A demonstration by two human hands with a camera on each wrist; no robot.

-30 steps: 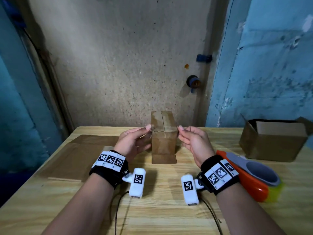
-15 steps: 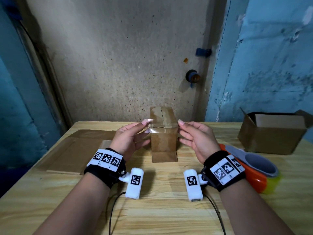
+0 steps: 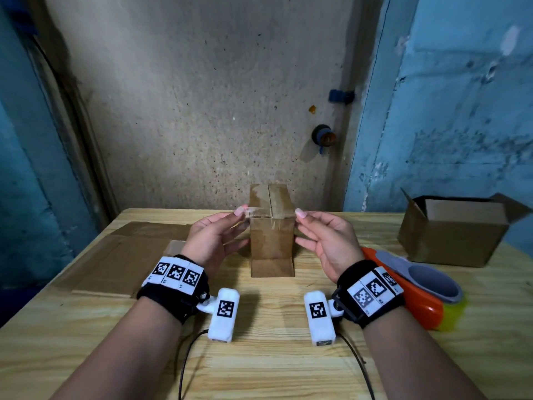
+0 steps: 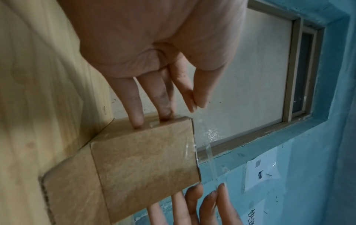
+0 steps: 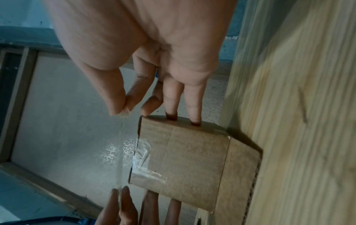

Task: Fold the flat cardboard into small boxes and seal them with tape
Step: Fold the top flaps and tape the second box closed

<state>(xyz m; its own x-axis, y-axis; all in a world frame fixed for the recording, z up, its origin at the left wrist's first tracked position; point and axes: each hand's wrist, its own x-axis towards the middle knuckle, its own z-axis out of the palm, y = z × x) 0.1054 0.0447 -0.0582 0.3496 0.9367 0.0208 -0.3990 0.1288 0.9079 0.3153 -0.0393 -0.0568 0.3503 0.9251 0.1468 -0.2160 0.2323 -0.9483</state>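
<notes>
Holding level, my view keeps the table [image 3: 259, 356] much as it was 1 second ago; the small box [image 3: 272, 232] still stands near its far edge, centred. What changed: my left hand [image 3: 215, 241] and right hand [image 3: 326, 243] have lowered the clear tape strip [image 3: 253, 210], each pinching 1 end, onto the top, so this seal looks nearly laid.

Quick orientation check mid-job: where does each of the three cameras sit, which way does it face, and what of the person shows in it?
Head: worn on the head, looking forward and down at the wooden table; both forearms, left hand and right hand flank the small cardboard box.
Left wrist: looks along the left palm at the box, clear tape strip and window.
Right wrist: looks along the right palm at the box's other side.
Shared: all three show the box; each wrist view catches the opposite hand's fingertips.
</notes>
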